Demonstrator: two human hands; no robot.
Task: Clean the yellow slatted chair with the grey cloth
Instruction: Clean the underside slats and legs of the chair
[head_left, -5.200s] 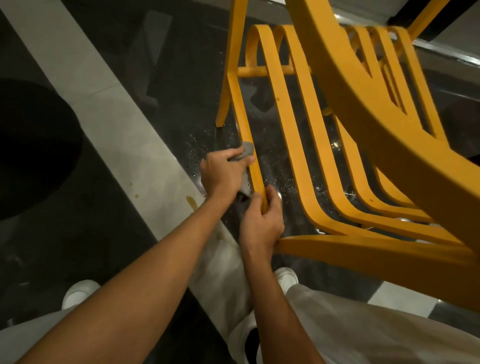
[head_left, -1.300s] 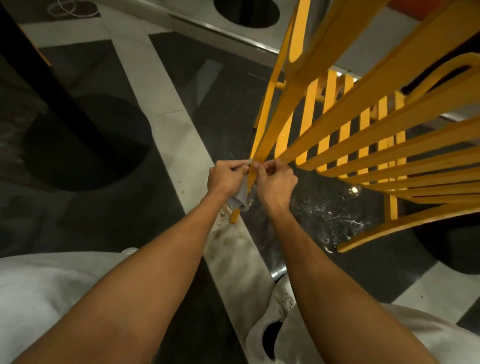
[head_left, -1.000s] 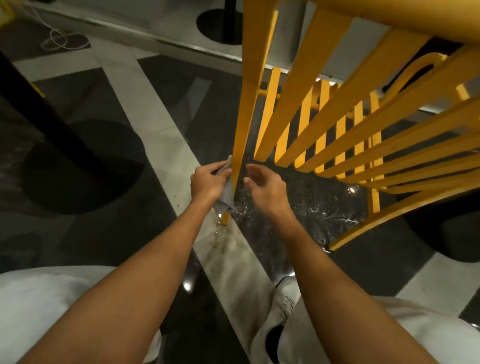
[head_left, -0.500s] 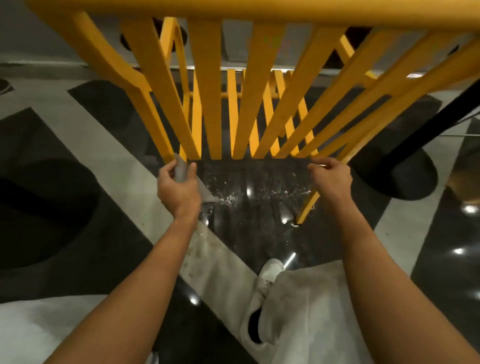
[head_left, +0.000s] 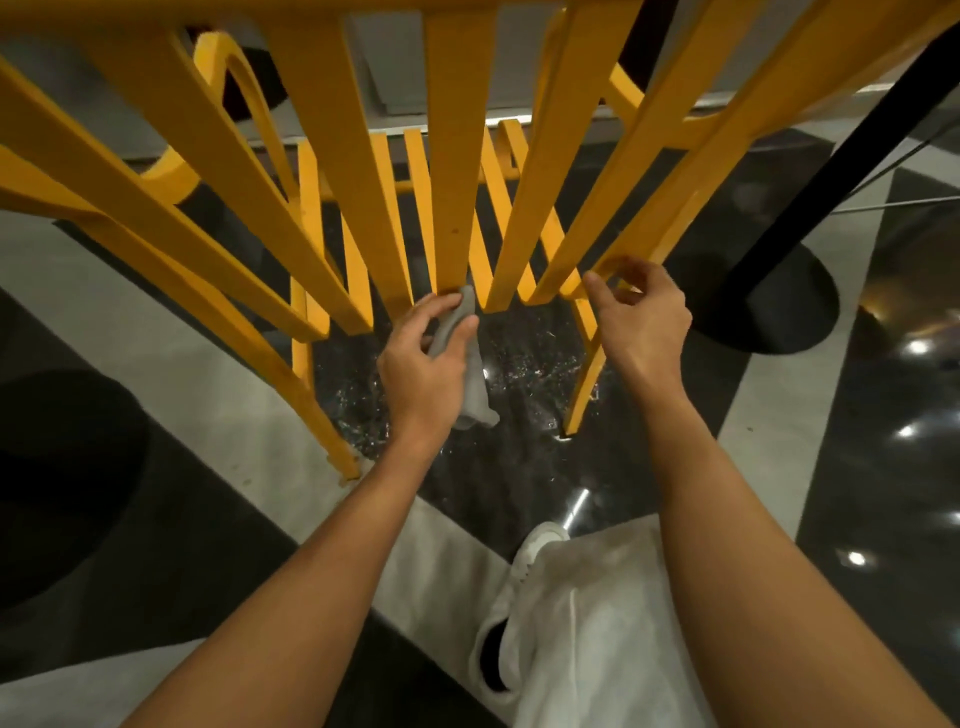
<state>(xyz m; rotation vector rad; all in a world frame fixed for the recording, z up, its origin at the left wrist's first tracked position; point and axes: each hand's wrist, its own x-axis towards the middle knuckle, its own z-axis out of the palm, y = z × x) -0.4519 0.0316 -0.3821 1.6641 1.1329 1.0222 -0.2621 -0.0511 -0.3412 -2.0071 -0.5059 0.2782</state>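
Note:
The yellow slatted chair (head_left: 452, 171) fills the upper half of the view, its back slats fanning down toward me and its legs reaching the floor. My left hand (head_left: 423, 364) grips the grey cloth (head_left: 467, 364) just under the lower end of the middle slat, and the cloth's tail hangs below my palm. My right hand (head_left: 641, 322) is at the lower right of the chair back, its fingers curled round the bottom end of the rightmost slats.
The floor is glossy black with pale grey bands (head_left: 234, 415) and scattered wet specks under the chair. A black round table base with a slanting black pole (head_left: 769, 301) stands at the right. My white trouser leg and shoe (head_left: 540, 551) are below.
My left hand has carried the cloth rightward from the left slat to the middle slat's lower end. The right hand stays on the right side of the chair back. The view has moved closer.

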